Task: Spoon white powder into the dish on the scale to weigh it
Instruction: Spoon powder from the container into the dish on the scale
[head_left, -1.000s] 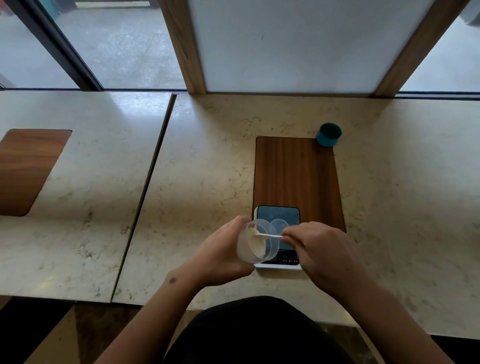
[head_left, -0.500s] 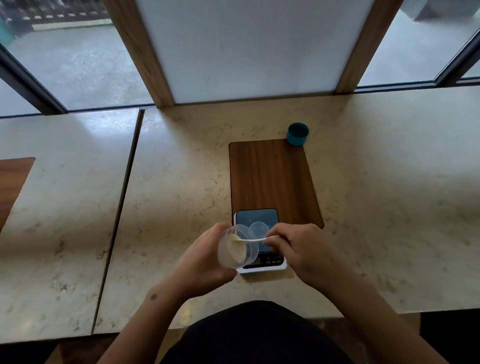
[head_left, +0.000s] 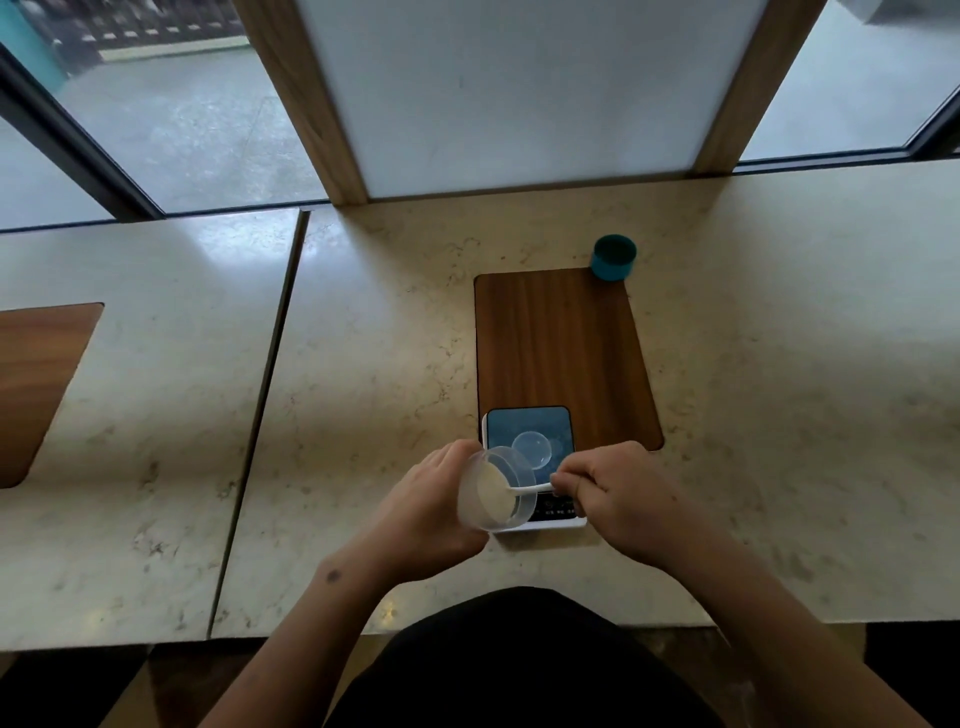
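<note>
While my left hand (head_left: 426, 512) grips the tilted cup (head_left: 496, 491) and my right hand (head_left: 618, 499) pinches the spoon (head_left: 530, 488) inside it, I'd lift a level scoop toward the dish (head_left: 531, 449) just beyond, on the scale (head_left: 540, 426).

A single head-worn wide-angle view looks forward and steeply down from above the scale (head_left: 530, 457), which sits low and centre in the frame, close to the camera. Beyond the scale the wooden board (head_left: 561, 353) and the marble counter (head_left: 363, 364) stretch away toward the windows at the top edge. Nearer than the scale, both forearms enter from the bottom edge.
</note>
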